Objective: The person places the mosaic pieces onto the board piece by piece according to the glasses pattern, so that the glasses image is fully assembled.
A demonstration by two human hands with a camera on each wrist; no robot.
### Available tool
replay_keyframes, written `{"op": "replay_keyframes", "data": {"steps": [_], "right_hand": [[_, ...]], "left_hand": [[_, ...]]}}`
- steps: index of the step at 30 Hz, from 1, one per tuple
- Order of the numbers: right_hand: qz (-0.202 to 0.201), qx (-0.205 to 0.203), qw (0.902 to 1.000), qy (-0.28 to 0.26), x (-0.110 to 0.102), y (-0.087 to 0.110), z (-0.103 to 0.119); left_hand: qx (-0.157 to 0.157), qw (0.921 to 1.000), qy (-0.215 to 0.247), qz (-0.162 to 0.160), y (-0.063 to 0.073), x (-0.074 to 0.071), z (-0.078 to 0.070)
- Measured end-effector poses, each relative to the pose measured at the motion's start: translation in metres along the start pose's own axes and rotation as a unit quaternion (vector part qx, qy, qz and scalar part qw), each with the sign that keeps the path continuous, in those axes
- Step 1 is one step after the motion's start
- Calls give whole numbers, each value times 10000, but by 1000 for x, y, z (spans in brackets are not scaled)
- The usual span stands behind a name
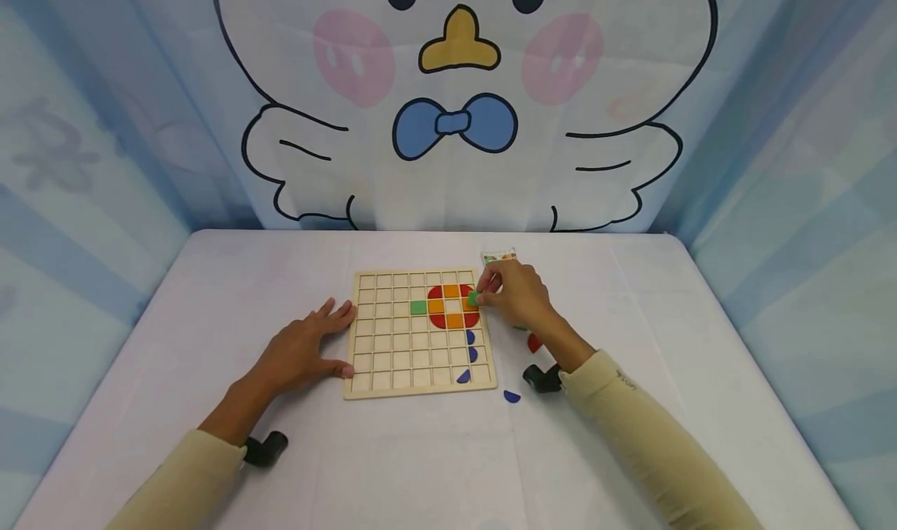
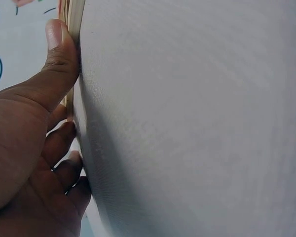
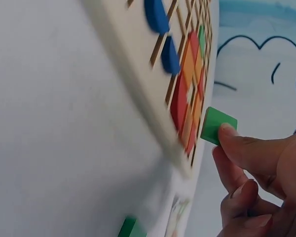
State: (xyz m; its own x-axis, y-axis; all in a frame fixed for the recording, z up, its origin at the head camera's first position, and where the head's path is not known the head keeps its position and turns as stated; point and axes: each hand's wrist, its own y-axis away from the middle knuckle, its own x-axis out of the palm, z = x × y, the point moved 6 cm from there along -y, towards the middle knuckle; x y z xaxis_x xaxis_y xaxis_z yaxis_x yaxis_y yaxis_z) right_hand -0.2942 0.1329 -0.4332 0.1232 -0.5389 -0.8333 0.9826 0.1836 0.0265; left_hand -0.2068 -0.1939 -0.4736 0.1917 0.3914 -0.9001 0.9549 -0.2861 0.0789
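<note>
The right hand (image 1: 517,293) pinches a green square (image 3: 217,126) between thumb and finger, above the far right part of a wooden grid board (image 1: 388,351); in the head view the square overlaps the rightmost of four orange squares (image 1: 436,306), and whether it touches the board I cannot tell; the left hand (image 1: 301,351) has its fingers spread and its thumb set apart, touching the board's left edge; the board lies on a white counter (image 1: 392,468); the orange squares and four rounded red pieces (image 1: 472,320) form a ring around one wood-coloured cell, with a second green square (image 1: 418,307) just left of it; three blue half-discs (image 1: 473,354) lie below the ring, on the board's right side; a fourth blue half-disc (image 1: 512,396) rests on the counter near the lower right corner; a loose red piece (image 1: 535,343) and a loose green piece (image 3: 130,228) lie right of the board, near the right wrist.
</note>
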Motion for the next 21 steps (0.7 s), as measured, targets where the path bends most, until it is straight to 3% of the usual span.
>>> {"op": "replay_keyframes", "data": {"steps": [11, 21], "right_hand": [[360, -572, 9976, -176, 37, -8, 56], [519, -841, 9951, -72, 67, -19, 87]], "left_hand": [[-50, 10000, -2, 4, 0, 1, 1], [-41, 10000, 55, 53, 0, 3, 2]]}}
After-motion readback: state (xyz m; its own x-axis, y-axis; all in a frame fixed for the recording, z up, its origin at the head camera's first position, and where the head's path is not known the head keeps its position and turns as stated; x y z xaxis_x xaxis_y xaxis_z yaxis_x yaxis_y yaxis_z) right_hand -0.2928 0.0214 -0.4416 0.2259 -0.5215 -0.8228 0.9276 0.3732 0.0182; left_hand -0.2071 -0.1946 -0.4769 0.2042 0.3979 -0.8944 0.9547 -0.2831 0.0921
